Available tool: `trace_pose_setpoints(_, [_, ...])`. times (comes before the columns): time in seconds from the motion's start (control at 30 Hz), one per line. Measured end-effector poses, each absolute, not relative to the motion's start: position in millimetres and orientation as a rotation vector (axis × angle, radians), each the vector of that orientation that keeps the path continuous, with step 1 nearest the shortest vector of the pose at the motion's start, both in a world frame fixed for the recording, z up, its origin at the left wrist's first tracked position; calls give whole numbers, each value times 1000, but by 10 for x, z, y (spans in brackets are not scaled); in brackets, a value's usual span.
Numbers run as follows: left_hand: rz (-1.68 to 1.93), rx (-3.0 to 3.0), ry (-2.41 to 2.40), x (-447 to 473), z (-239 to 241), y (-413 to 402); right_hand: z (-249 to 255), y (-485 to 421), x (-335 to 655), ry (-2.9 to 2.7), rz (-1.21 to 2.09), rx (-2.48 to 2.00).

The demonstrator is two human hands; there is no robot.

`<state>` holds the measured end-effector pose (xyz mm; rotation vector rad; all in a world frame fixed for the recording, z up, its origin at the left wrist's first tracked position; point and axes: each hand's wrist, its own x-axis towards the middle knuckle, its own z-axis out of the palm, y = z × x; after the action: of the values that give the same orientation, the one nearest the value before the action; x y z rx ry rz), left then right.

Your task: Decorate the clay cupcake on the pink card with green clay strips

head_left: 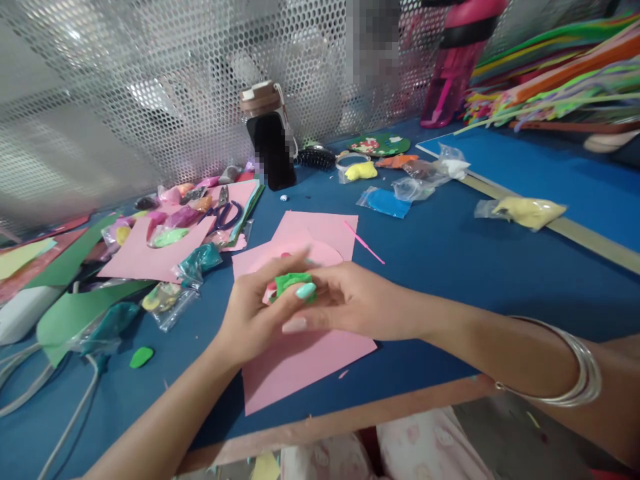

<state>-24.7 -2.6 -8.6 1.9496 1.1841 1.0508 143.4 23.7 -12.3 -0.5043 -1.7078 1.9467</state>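
Observation:
My left hand (253, 317) and my right hand (350, 303) meet above a pink paper sheet (305, 363) on the blue table (450, 260). Together their fingers pinch a small lump of green clay (293, 283), with a bit of pink or red showing beside it. The left thumb presses on the green lump. A pink paper disc (320, 253) lies on the sheet just behind the hands. My right wrist wears silver bangles (575, 380).
Bags of coloured clay lie around: blue (387, 201), yellow (527, 212), teal (200, 261). Scissors (225, 215), a pink stick (364, 243), a green clay blob (142, 357), a phone (274, 152) against a bottle, green paper (75, 313), a pink bottle (455, 67) and a mesh wall behind.

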Motion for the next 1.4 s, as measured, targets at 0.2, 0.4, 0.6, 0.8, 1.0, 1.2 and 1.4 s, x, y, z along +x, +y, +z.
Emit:
trace_pose_setpoints(0.2, [1075,2050,1330,-281,-46,-14,-84,238,1428,-1642,2025,-692])
trace_pose_setpoints(0.4, [1539,1830,1586,-442,-109,76,0,290,1507,-1600,2010,-630])
trace_pose_setpoints(0.6, [1303,1881,1190,-385,-147,60,-39,257,1486,-1755,1817,-546])
trace_pose_setpoints(0.8, [977,2096,1076,-232,-100,-8,-100,242,1456,-1938,1683,-650])
trace_pose_setpoints(1.0, [1257,2029,1288,-276,-120,-3,-59,258,1479,-1846,1845,-763])
trace_pose_setpoints(1.2, [1650,1785,1480,-402,-93,26,-29,263,1520,-1733,1808,-620])
trace_pose_setpoints(1.4, [1289,1996,1172,-308,-115,-6,-41,254,1519,-1784,1807,-389])
